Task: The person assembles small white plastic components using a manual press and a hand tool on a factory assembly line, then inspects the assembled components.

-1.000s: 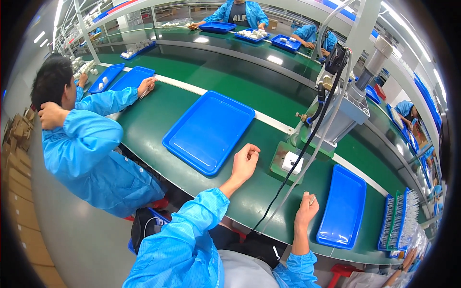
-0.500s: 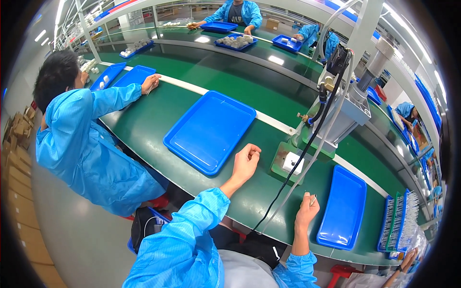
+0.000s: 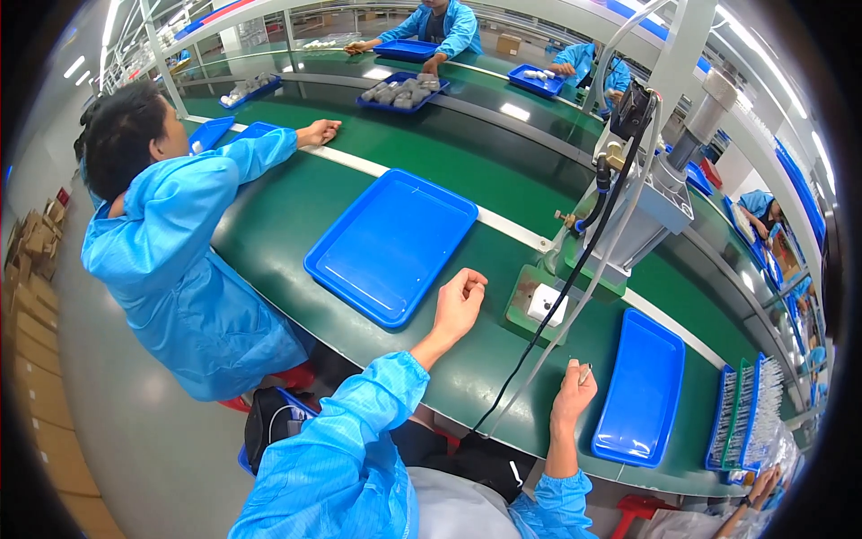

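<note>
My left hand [image 3: 459, 306] rests near the table edge, its fingers curled together, with nothing showing in them. Just beyond it lies a large blue tray [image 3: 392, 247] with only small specks on its bottom. My right hand [image 3: 573, 395] is closed with the thumb side up. A small pale tip shows at its fingers, too small to name. To its right is a second blue tray [image 3: 639, 388], bare inside. Between my hands stands a pneumatic press [image 3: 660, 211]; a white square block [image 3: 546, 305] sits on its green base [image 3: 521, 314].
Dark cables [image 3: 539, 337] hang from the press in front of its base. A white rail [image 3: 516, 231] borders the green belt [image 3: 431, 193]. Racks of thin clear parts [image 3: 750, 413] stand far right. A co-worker [image 3: 180, 242] sits at left; others work across the belt.
The co-worker at left has leaned in and stretched an arm over the rail. Across the belt, the tray of pale grey parts has shifted left. My hands have stayed in place.
</note>
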Tool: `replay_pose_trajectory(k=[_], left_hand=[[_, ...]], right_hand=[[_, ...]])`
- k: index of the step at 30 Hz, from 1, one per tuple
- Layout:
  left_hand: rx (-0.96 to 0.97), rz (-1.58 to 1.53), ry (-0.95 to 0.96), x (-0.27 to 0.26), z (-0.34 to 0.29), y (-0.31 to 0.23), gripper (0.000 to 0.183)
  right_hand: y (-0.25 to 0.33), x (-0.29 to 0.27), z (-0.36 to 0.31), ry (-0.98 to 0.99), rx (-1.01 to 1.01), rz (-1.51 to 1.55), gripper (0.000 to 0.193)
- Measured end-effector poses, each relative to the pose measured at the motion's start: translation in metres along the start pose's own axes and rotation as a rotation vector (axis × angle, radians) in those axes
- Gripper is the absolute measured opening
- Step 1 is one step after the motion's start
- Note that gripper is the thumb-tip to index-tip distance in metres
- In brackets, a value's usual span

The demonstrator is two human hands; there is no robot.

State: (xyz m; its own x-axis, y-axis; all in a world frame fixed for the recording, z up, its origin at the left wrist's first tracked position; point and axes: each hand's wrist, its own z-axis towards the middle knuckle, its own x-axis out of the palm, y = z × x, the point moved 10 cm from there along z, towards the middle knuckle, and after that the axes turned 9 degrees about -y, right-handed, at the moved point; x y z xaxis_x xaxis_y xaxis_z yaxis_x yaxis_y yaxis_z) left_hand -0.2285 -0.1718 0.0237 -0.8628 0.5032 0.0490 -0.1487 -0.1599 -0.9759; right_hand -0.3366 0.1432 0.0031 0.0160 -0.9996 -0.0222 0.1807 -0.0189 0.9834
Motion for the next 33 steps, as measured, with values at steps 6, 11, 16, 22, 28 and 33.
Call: replay_pose_trajectory(k=[6,11,16,22,28,33], left_hand=[[-0.009,-0.005,0.002,-0.001,0.0,0.001,0.01],[-0.024,-0.008,0.001,-0.002,0.0,0.001,0.01],[-0.023,-0.024,0.005,0.0,0.0,-0.003,0.01],[-0.011,0.009,-0.001,0.001,0.002,0.004,0.009],[-0.018,0.002,0.004,0.001,0.002,0.001,0.009],[-0.012,0.0,-0.003,-0.001,0.003,-0.001,0.01]], right_hand=[[0.003,0.001,-0.002,0.003,-0.005,-0.002,0.045],[0.004,0.002,-0.003,0.0,0.008,0.004,0.045],[0.006,0.0,-0.002,-0.005,0.006,-0.005,0.046],[-0.001,0.001,0.001,-0.002,0.0,0.014,0.046],[0.0,0.002,0.001,-0.004,0.006,0.015,0.045],[0.003,0.004,0.0,0.003,-0.005,0.007,0.045]])
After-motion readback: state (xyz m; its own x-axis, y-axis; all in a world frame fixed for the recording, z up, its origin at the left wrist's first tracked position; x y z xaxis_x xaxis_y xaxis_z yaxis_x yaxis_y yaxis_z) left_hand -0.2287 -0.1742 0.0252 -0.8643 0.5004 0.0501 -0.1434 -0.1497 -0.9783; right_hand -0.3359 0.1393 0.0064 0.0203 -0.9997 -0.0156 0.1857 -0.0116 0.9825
